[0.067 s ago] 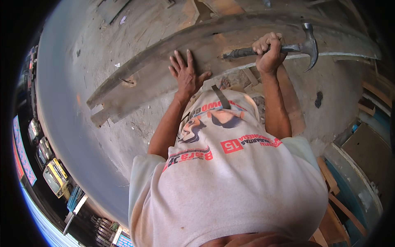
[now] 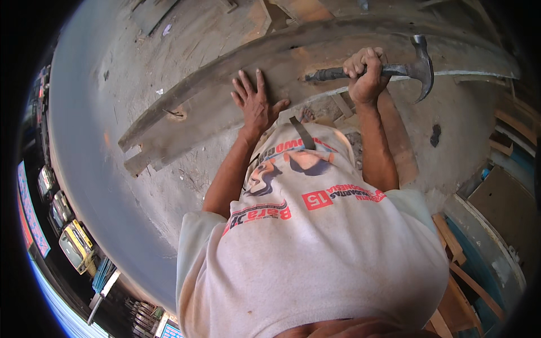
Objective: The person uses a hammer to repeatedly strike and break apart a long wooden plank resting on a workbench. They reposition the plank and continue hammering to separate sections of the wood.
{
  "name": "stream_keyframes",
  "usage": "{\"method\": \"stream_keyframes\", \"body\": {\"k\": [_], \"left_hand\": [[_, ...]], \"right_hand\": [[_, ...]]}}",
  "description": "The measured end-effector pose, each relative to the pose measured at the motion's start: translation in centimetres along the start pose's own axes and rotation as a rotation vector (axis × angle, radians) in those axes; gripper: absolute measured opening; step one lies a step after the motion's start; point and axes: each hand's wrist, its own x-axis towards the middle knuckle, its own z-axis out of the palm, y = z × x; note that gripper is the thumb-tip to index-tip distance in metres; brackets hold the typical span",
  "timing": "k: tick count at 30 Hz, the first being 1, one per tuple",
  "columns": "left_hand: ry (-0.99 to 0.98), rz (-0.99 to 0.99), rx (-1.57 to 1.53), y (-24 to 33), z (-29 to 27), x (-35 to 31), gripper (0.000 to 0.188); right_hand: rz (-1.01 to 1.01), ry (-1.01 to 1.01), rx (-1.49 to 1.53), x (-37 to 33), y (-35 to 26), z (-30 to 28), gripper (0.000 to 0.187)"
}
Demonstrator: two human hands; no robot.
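Observation:
A long grey-brown wooden beam (image 2: 214, 107) lies across in front of me, its near edge pale toward the right. Flat on its upper face rests my left hand (image 2: 258, 104), fingers spread. My right hand (image 2: 366, 72) is closed round the dark handle of a claw hammer (image 2: 420, 67). The hammer is held sideways over the beam, its head to the right, with the claw pointing toward me and the striking face away. Near the beam's left end a bent, dark nail-like piece (image 2: 173, 112) sticks out beside a lighter patch.
Dusty ground (image 2: 186, 62) spreads round the beam. Wooden offcuts (image 2: 276, 17) lie beyond it. Reddish wooden pieces (image 2: 462, 298) and a grey-blue panel (image 2: 496, 236) stand at my right. Parked vehicles (image 2: 76, 245) line the road (image 2: 90, 141) at far left.
My right hand and the hammer have dropped slightly toward me, and the hammer head has shifted a little. My left hand stays in place on the beam.

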Motion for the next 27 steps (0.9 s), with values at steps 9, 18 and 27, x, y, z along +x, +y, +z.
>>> {"method": "stream_keyframes", "body": {"k": [9, 18, 27], "left_hand": [[-0.035, 0.272, -0.036, -2.7, -1.8, 0.7, 0.122], [-0.054, 0.363, -0.055, -5.5, -2.7, 0.6, 0.126], [-0.105, 0.440, -0.188, -9.3, -3.7, 1.7, 0.122]], "right_hand": [[0.020, -0.066, 0.016, 1.8, -0.4, -0.2, 0.028], [-0.206, -0.231, -0.265, -6.7, 1.0, 4.6, 0.022], [-0.496, -0.353, -0.886, -13.4, 3.9, 9.2, 0.016]]}}
